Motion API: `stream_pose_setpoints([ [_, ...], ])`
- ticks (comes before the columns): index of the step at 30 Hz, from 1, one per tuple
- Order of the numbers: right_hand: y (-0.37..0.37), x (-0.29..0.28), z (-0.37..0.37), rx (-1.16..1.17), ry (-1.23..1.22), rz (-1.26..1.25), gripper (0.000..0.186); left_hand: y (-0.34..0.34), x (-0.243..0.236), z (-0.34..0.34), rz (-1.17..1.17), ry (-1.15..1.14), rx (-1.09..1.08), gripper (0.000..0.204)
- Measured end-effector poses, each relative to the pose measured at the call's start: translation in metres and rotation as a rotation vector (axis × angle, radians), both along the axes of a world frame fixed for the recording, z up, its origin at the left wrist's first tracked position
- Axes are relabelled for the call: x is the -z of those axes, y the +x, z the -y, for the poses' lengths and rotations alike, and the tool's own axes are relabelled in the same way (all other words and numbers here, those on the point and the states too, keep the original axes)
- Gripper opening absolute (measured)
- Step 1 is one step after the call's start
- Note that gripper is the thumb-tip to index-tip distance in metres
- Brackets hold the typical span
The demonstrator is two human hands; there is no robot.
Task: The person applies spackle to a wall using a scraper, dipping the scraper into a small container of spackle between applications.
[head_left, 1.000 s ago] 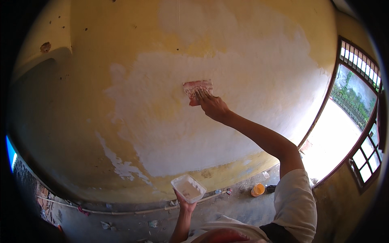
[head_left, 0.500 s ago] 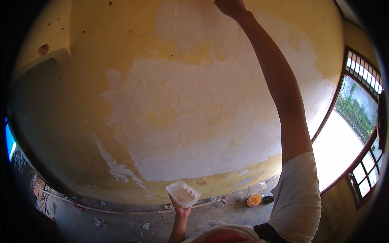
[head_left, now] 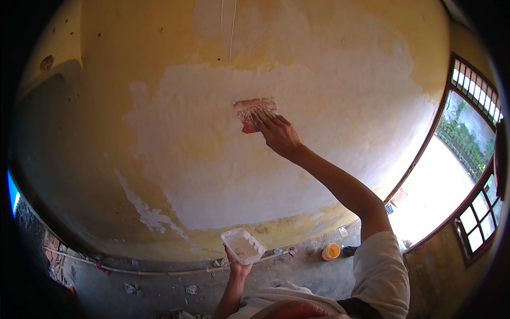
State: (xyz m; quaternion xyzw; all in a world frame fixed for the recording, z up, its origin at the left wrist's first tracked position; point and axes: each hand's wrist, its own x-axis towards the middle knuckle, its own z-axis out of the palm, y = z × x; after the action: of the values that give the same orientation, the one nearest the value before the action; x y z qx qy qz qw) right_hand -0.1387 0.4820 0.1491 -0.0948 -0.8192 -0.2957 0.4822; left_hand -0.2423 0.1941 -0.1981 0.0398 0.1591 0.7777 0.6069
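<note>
My right hand (head_left: 279, 133) presses a reddish putty scraper (head_left: 255, 103) flat against the wall, its wide edge pointing up. Whitish paste smears the scraper's face, and my fingers lie over it. Behind it is a yellow wall (head_left: 111, 117) with a large patch of white filler (head_left: 212, 181) over its middle. Low in front of my body, my left hand (head_left: 240, 267) grips a white plastic tub (head_left: 244, 245) from beneath and the side. Some pale paste lies in the bottom of the tub.
An orange-rimmed bucket (head_left: 331, 252) and a dark object (head_left: 349, 251) stand on the floor by the wall. A long pole (head_left: 180, 273) lies along the wall's foot among scattered scraps. At the right is a bright doorway (head_left: 441, 181) beside a window (head_left: 479, 215).
My right hand has come down from the top edge to the middle of the wall, bringing the scraper into view. The tub in my left hand has barely shifted.
</note>
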Motion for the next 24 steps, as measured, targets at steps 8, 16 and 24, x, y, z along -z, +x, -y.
stream_pose_setpoints([
  [8,0.029,-0.121,0.009,-0.13,0.014,-0.264,0.049,-0.009,0.009,0.017,0.078,0.015,0.019,0.064],
  [16,-0.001,-0.046,-0.04,0.193,0.089,0.015,0.06,-0.008,0.009,0.018,0.114,-0.039,-0.01,0.062],
  [24,0.029,-0.008,0.012,0.014,-0.24,0.142,0.054,-0.011,0.01,0.029,0.044,0.039,-0.007,0.068],
])
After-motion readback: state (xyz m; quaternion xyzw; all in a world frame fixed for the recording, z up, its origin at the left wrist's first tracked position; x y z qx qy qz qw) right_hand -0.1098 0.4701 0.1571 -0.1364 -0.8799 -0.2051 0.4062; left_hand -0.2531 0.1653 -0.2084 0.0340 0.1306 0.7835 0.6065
